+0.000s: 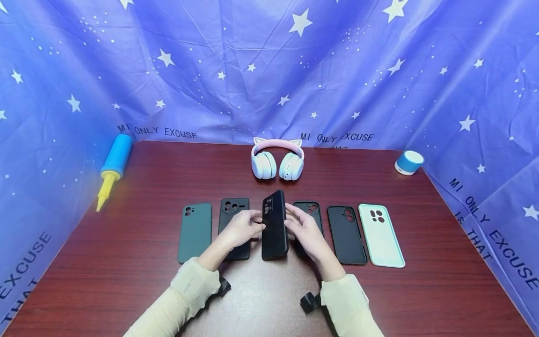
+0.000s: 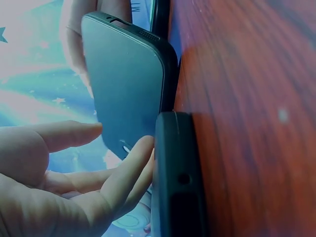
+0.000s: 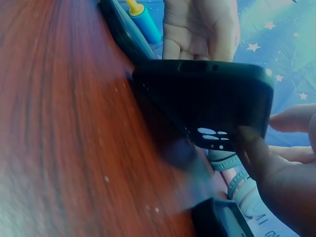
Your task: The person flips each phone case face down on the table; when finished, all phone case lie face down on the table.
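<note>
A black phone case [image 1: 274, 227] stands tilted up off the table at the middle of the row in the head view. My right hand [image 1: 306, 230] pinches its right edge; in the right wrist view a finger [image 3: 254, 150] lies across the case's hollow side, near the camera holes. Beside the left edge is my left hand [image 1: 243, 228], its fingers extended and thumb apart. In the left wrist view its thumb tip [image 2: 94, 129] meets the case's edge; whether it bears any weight is unclear. Under the hands lie two more black cases, one left [image 1: 242, 255] and one right [image 1: 317, 216].
A green case [image 1: 195, 234] lies at the row's left end. To the right are another black case [image 1: 347, 236] and a pale mint case [image 1: 382, 236]. Behind stand cat-ear headphones [image 1: 278, 159]. A blue-yellow pump [image 1: 113, 161] and small speaker [image 1: 409, 163] sit at the sides.
</note>
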Available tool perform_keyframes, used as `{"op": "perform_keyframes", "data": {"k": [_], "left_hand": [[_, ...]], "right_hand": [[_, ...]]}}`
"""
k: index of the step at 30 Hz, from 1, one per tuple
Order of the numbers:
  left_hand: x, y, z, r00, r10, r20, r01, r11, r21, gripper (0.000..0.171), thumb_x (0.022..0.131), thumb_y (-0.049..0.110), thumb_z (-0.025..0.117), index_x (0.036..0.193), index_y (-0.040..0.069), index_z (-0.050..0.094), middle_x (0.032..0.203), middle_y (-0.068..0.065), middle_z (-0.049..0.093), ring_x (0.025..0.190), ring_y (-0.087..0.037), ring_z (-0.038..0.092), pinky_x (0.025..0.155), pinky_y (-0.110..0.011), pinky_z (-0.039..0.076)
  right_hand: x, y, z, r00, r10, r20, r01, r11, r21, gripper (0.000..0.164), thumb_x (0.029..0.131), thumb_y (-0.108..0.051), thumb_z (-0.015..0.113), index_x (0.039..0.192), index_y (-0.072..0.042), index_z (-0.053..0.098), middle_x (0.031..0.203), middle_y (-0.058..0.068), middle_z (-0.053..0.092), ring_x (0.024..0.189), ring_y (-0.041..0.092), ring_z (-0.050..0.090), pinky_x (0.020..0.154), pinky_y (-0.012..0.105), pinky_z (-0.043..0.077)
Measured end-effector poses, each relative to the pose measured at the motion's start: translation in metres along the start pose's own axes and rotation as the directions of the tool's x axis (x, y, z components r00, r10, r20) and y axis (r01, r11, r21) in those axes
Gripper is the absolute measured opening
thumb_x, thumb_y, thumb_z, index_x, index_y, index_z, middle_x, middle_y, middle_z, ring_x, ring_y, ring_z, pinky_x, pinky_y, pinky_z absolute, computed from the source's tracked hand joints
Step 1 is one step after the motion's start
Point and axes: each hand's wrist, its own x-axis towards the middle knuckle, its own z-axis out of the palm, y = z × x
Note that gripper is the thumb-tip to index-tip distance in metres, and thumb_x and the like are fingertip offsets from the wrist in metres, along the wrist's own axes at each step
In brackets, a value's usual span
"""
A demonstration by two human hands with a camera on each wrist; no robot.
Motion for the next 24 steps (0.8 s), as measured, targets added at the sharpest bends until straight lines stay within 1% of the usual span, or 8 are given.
{"op": "perform_keyframes", "data": {"k": [2, 5, 8, 12, 15, 18, 24], "left_hand": [[0.0002, 0.0003, -0.0008, 1.000, -0.007, -0.008, 0.007, 1.000, 0.018, 0.048, 0.094, 0.010, 0.060, 0.139, -0.004, 0.048, 0.125, -0.020, 0.062, 0.109, -0.029, 0.065, 0.081, -0.032, 0.059], [0.0004, 0.0002, -0.0021, 1.000, -0.007, -0.013, 0.008, 0.999, 0.047, 0.048, 0.094, 0.010, 0.060, 0.139, -0.003, 0.048, 0.125, -0.019, 0.062, 0.109, -0.028, 0.065, 0.081, -0.032, 0.058], [0.0007, 0.0001, -0.0035, 1.000, -0.005, -0.020, 0.007, 0.996, 0.086, 0.048, 0.094, 0.012, 0.060, 0.139, -0.002, 0.049, 0.126, -0.017, 0.063, 0.109, -0.027, 0.064, 0.083, -0.033, 0.057], [0.0010, -0.0002, -0.0052, 1.000, -0.008, -0.026, 0.012, 0.992, 0.127, 0.049, 0.095, 0.015, 0.060, 0.139, 0.000, 0.049, 0.127, -0.015, 0.062, 0.111, -0.026, 0.064, 0.088, -0.037, 0.055], [0.0013, -0.0002, -0.0062, 1.000, -0.013, -0.024, 0.016, 0.991, 0.133, 0.050, 0.095, 0.016, 0.060, 0.140, -0.001, 0.048, 0.130, -0.016, 0.061, 0.113, -0.027, 0.063, 0.090, -0.039, 0.055], [0.0015, -0.0005, -0.0068, 1.000, -0.011, -0.028, 0.015, 0.990, 0.143, 0.051, 0.095, 0.016, 0.060, 0.141, -0.002, 0.046, 0.134, -0.017, 0.059, 0.114, -0.027, 0.063, 0.090, -0.039, 0.055], [0.0007, 0.0003, -0.0073, 0.999, -0.004, -0.042, 0.011, 0.987, 0.159, 0.052, 0.094, 0.016, 0.061, 0.141, -0.002, 0.046, 0.134, -0.017, 0.058, 0.114, -0.027, 0.063, 0.091, -0.039, 0.055]], "right_hand": [[0.0002, -0.0004, -0.0012, 0.999, 0.005, -0.032, -0.007, 0.997, -0.073, 0.053, 0.099, 0.003, 0.043, 0.149, 0.006, 0.027, 0.151, 0.025, 0.037, 0.139, 0.034, 0.041, 0.100, 0.020, 0.047], [0.0009, -0.0006, -0.0017, 0.996, 0.025, -0.085, -0.041, 0.979, -0.198, 0.054, 0.098, 0.002, 0.047, 0.149, 0.004, 0.030, 0.150, 0.022, 0.041, 0.138, 0.031, 0.043, 0.106, 0.031, 0.045], [0.0016, 0.0005, -0.0015, 0.991, 0.037, -0.126, -0.078, 0.938, -0.338, 0.054, 0.097, -0.001, 0.051, 0.148, 0.000, 0.034, 0.147, 0.019, 0.046, 0.136, 0.029, 0.046, 0.109, 0.043, 0.042], [0.0011, 0.0013, 0.0000, 0.985, 0.043, -0.165, -0.117, 0.873, -0.473, 0.053, 0.096, -0.006, 0.056, 0.147, -0.004, 0.039, 0.140, 0.017, 0.055, 0.133, 0.028, 0.049, 0.109, 0.048, 0.040], [0.0003, 0.0013, 0.0015, 0.984, 0.016, -0.179, -0.113, 0.831, -0.545, 0.051, 0.095, -0.007, 0.057, 0.145, -0.004, 0.043, 0.136, 0.017, 0.058, 0.131, 0.030, 0.052, 0.108, 0.049, 0.042], [0.0002, 0.0017, 0.0026, 0.982, -0.015, -0.189, -0.102, 0.799, -0.592, 0.049, 0.094, -0.008, 0.059, 0.141, -0.003, 0.047, 0.133, 0.017, 0.060, 0.129, 0.030, 0.053, 0.107, 0.049, 0.043], [-0.0006, 0.0011, 0.0059, 0.980, -0.035, -0.196, -0.099, 0.769, -0.632, 0.048, 0.094, -0.012, 0.061, 0.139, -0.004, 0.050, 0.133, 0.016, 0.061, 0.127, 0.030, 0.055, 0.105, 0.048, 0.044]]}}
